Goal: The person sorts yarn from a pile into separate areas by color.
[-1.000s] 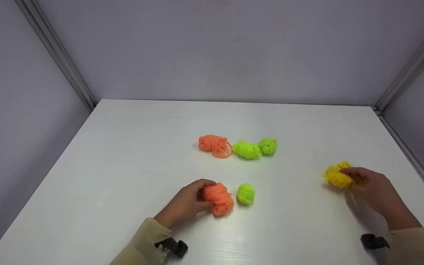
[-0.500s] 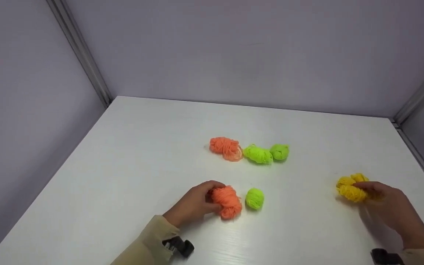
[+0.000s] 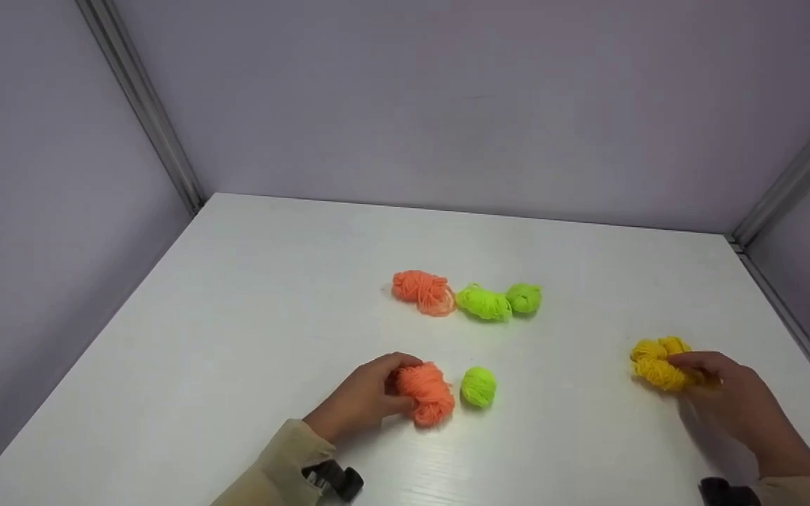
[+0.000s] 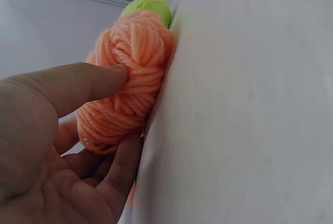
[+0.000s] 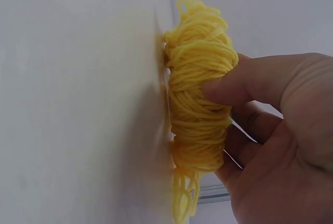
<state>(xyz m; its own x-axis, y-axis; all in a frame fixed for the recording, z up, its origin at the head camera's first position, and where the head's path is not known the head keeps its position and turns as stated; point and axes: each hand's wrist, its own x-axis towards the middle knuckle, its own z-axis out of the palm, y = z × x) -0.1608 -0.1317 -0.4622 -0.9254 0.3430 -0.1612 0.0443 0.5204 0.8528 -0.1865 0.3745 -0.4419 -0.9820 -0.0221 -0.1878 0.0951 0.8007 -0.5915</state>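
Observation:
My left hand [image 3: 366, 397] grips an orange yarn bundle [image 3: 425, 393] that lies on the white table [image 3: 271, 295]; thumb and fingers [image 4: 93, 83] curl round the same bundle [image 4: 127, 78]. A small green yarn ball [image 3: 478, 386] lies just right of it, its top also showing in the left wrist view [image 4: 148, 7]. My right hand [image 3: 725, 393] pinches a yellow yarn bundle [image 3: 658, 362] at the table's right side; the thumb [image 5: 244, 83] presses into that bundle [image 5: 200, 109].
Farther back in the middle lie a second orange bundle [image 3: 422, 291] and two green bundles [image 3: 482, 303] [image 3: 524, 298] in a row. Grey walls with metal corner posts [image 3: 141, 105] close in the table on three sides.
Both hands keep their hold on the same bundles. The camera has shifted a little; the yarn and hands have hardly moved on the table.

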